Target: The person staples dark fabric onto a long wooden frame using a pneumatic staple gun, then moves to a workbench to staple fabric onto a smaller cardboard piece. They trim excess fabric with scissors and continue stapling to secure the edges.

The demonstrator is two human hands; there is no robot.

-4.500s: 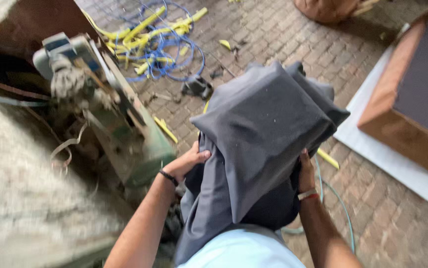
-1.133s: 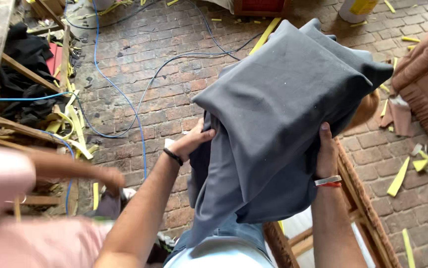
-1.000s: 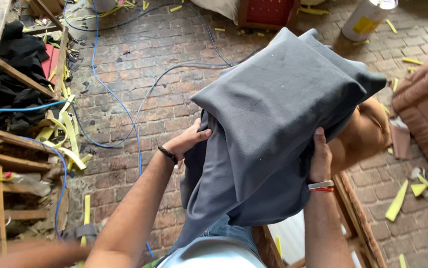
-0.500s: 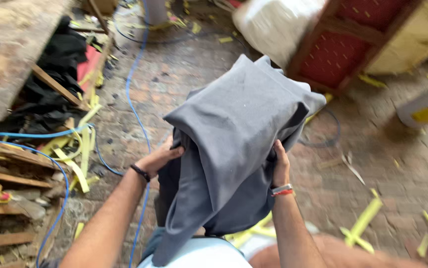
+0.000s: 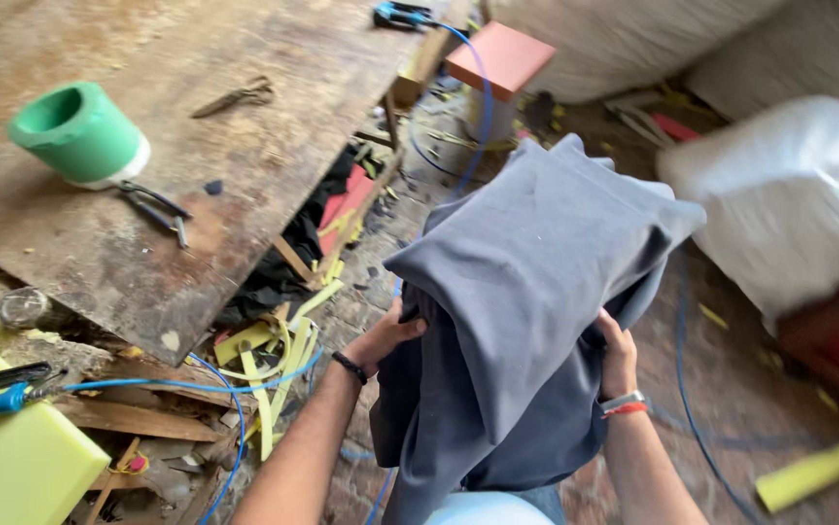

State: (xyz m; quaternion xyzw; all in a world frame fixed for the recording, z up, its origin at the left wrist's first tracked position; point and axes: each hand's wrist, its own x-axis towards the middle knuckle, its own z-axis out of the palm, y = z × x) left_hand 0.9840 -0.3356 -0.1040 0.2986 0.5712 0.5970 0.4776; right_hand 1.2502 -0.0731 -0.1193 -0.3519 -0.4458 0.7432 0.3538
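Note:
A bulky cushion in a grey fabric cover (image 5: pixel 526 292) is held up in front of me, loose grey cloth hanging down from it. My left hand (image 5: pixel 387 335), with a dark band at the wrist, grips the cover's left edge. My right hand (image 5: pixel 617 352), with a red and white wristband, holds the right edge, its fingers partly tucked under the cloth. The cushion inside is hidden by the cover.
A worn wooden worktable (image 5: pixel 244 165) at the left carries a green tape roll (image 5: pixel 77 131), pliers (image 5: pixel 155 207) and a scissors-like tool (image 5: pixel 235 95). Yellow foam block (image 5: pixel 11 447), blue hose (image 5: pixel 225 399), wood scraps and yellow offcuts lie below. White sacks (image 5: pixel 789 194) sit right.
My view has swung toward the worktable and white sacks. Both hands keep their hold on the grey cover, which stays raised in front of me.

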